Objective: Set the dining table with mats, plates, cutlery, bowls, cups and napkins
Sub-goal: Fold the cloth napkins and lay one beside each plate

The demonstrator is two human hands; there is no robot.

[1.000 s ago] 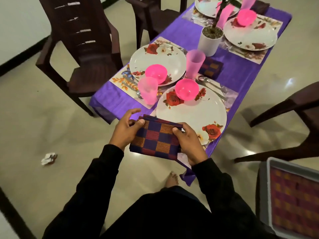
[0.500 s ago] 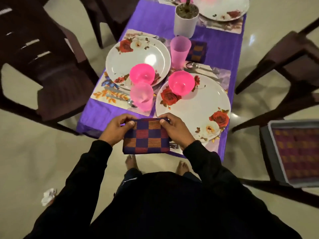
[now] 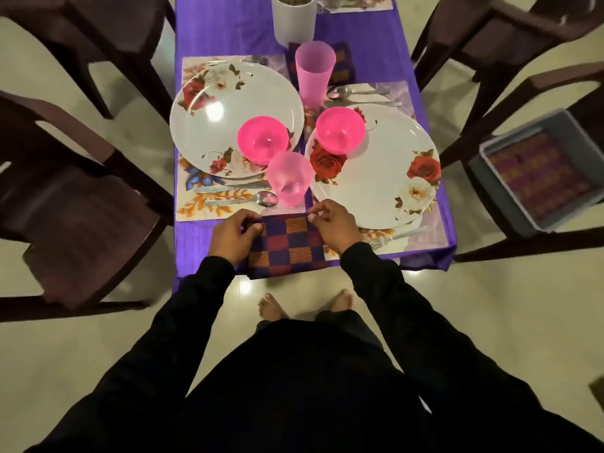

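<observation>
Both hands hold a folded checked napkin at the near edge of the table.

The left hand [image 3: 230, 237] and right hand [image 3: 335, 225] each pinch a far corner of the napkin [image 3: 286, 246], fingers curled over its top edge, on the purple tablecloth [image 3: 196, 243]. Just beyond the fingers stands a pink cup [image 3: 289, 181], with a spoon [image 3: 243, 200] to its left. Farther out, two flowered plates [image 3: 379, 178] each carry a pink bowl [image 3: 263, 138]. Beyond those, a taller pink cup [image 3: 314, 71] and a white pot [image 3: 294, 19].
</observation>
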